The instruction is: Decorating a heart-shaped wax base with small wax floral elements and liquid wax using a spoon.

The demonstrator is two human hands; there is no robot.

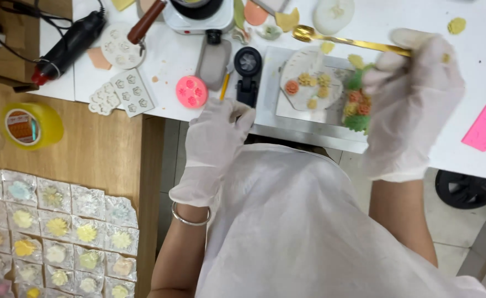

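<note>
Apron (298,221): white, nearest the camera.
Right hand (414,105): gloved, pinching the gold spoon (342,40).
Spoon axis: handle at fingers, bowl pointing left, above the flower plaque (309,83).
Left hand (215,143): fingers curled at the table edge (287,132), holding nothing visible.

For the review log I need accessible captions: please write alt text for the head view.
Seen from above, a gloved right hand holds a gold spoon over a white slab of small coloured flower shapes, while the gloved left hand rests at the white table edge. Pink and white moulds lie nearby, and wrapped flowers cover a wooden surface on the left.
</note>
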